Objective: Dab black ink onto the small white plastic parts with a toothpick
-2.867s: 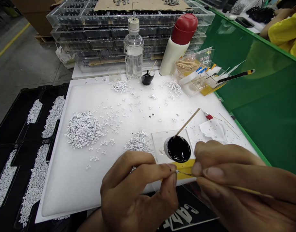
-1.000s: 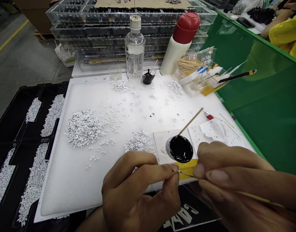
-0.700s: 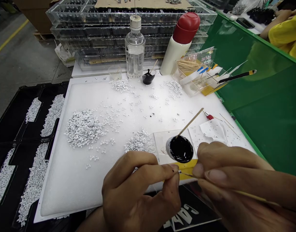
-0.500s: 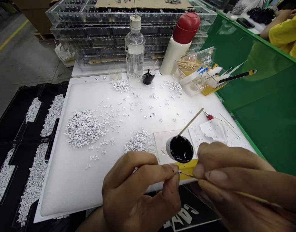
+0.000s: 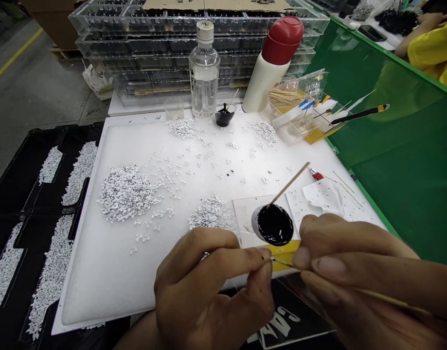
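Between thumb and forefinger, my left hand (image 5: 218, 282) pinches a tiny white piece (image 5: 273, 259), mostly hidden by the fingertips. My right hand (image 5: 358, 267) grips a thin wooden stick (image 5: 387, 298) like a pen; its fine dark tip (image 5: 285, 264) meets the small piece. Just beyond the fingers, a cup of black paint (image 5: 275, 224) with a wooden stick (image 5: 291, 182) standing in it rests on a clear plate (image 5: 241, 214). Behind my left hand lies a pile of small white pieces (image 5: 210, 213).
A larger pile of white pieces (image 5: 126, 192) lies on the white board (image 5: 110, 272). Along the back stand a clear bottle (image 5: 204, 73), a small black cup (image 5: 225, 115), a red-capped flask (image 5: 272, 63) and a tool box (image 5: 292, 121). A green partition (image 5: 409, 146) borders the right.
Both hands keep nearly the same pose, with the stick's tip still at the small piece. The whole view has shifted very slightly.
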Action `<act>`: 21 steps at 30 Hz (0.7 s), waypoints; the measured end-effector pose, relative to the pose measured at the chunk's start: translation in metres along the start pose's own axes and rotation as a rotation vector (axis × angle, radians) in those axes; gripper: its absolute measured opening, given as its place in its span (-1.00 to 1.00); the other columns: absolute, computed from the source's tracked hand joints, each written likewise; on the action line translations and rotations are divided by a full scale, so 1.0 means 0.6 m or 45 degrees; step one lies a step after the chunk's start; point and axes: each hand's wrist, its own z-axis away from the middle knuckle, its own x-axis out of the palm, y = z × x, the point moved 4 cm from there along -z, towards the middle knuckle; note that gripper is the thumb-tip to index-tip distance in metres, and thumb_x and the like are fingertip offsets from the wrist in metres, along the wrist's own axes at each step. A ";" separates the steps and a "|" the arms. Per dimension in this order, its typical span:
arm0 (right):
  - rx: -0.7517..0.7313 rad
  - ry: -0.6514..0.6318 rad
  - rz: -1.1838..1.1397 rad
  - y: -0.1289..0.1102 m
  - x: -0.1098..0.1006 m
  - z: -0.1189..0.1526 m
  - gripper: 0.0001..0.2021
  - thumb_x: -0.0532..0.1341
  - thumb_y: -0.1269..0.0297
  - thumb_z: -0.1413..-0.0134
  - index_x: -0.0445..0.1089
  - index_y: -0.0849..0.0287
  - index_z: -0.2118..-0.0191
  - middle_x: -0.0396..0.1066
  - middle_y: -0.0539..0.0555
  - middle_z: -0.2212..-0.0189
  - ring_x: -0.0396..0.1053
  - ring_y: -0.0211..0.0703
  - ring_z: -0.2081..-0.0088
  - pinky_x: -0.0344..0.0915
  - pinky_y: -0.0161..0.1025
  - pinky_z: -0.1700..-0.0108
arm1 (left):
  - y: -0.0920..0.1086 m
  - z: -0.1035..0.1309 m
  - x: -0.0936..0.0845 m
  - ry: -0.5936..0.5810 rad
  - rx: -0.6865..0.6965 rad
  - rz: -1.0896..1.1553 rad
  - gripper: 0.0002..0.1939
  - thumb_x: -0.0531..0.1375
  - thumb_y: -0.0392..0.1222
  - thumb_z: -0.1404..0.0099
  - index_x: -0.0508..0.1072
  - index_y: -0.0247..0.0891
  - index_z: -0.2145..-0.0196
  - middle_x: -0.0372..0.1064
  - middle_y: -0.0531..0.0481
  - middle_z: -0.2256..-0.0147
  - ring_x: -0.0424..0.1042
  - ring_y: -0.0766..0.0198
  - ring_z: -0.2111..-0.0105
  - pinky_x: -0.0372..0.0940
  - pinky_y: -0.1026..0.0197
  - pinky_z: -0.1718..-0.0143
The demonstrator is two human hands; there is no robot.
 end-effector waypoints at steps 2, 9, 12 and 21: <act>-0.010 -0.053 0.014 0.001 -0.001 0.002 -0.57 0.41 0.76 -0.10 0.53 0.20 -0.01 0.60 -0.07 0.12 0.64 -0.36 0.18 0.64 -0.48 0.04 | 0.001 0.002 0.000 0.013 0.021 -0.006 -0.81 0.31 -0.57 -0.32 0.53 -0.32 0.26 0.49 0.18 0.27 0.53 0.49 0.33 0.51 0.45 0.27; -0.064 -0.036 0.084 -0.001 -0.001 -0.008 -0.57 0.38 0.77 -0.13 0.51 0.19 -0.02 0.61 -0.08 0.15 0.64 -0.35 0.21 0.65 -0.48 0.09 | -0.002 0.001 0.000 0.025 -0.031 0.048 -0.79 0.31 -0.57 -0.32 0.55 -0.30 0.23 0.50 0.19 0.28 0.54 0.51 0.33 0.50 0.48 0.26; -0.044 -0.032 0.051 -0.002 0.002 -0.008 -0.56 0.37 0.80 -0.11 0.52 0.21 -0.01 0.61 -0.08 0.12 0.63 -0.37 0.16 0.64 -0.49 0.03 | -0.002 0.001 0.000 0.017 -0.020 0.039 -0.79 0.31 -0.58 -0.32 0.55 -0.31 0.23 0.51 0.19 0.27 0.54 0.51 0.32 0.50 0.48 0.25; 0.035 0.070 0.085 0.001 0.005 0.003 -0.68 0.54 0.40 -0.16 0.56 -0.02 0.03 0.61 -0.01 0.25 0.67 -0.02 0.19 0.69 -0.12 0.25 | -0.002 -0.001 0.001 0.011 -0.033 0.029 -0.78 0.31 -0.58 -0.30 0.55 -0.30 0.24 0.51 0.19 0.28 0.54 0.51 0.32 0.51 0.48 0.24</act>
